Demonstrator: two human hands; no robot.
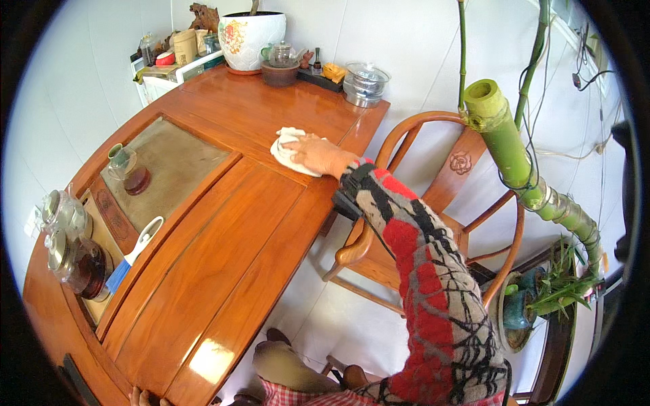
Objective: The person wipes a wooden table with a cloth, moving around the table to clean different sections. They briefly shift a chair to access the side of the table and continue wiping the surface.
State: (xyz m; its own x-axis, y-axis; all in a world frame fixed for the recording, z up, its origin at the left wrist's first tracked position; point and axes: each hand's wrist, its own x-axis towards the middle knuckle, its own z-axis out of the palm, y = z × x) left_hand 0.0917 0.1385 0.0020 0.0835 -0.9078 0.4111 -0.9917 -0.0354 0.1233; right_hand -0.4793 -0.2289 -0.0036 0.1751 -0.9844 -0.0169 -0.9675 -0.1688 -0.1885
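With my right arm stretched far forward, my right hand [318, 154] is closed over a crumpled white cloth [288, 150]. The cloth is pressed on the top of a reddish-brown wooden tea table [223, 233], near its right-hand edge. At the bottom left only the fingers of my left hand [143, 398] show, apart and resting on the table's near edge with nothing in them. A dark stone tray panel [177, 157] is set into the table left of the cloth. On it stand a glass pitcher of dark tea [137, 179] and a small green cup [118, 157].
A blue-bristled brush [120, 274] lies by glass teapots [74, 260] at the left. A white flowerpot [250, 40], a teapot on a clay stove [279, 64] and a stacked glass-and-metal pot [366, 84] line the far end. A wooden armchair [447, 172] and a bamboo stalk [511, 149] stand right.
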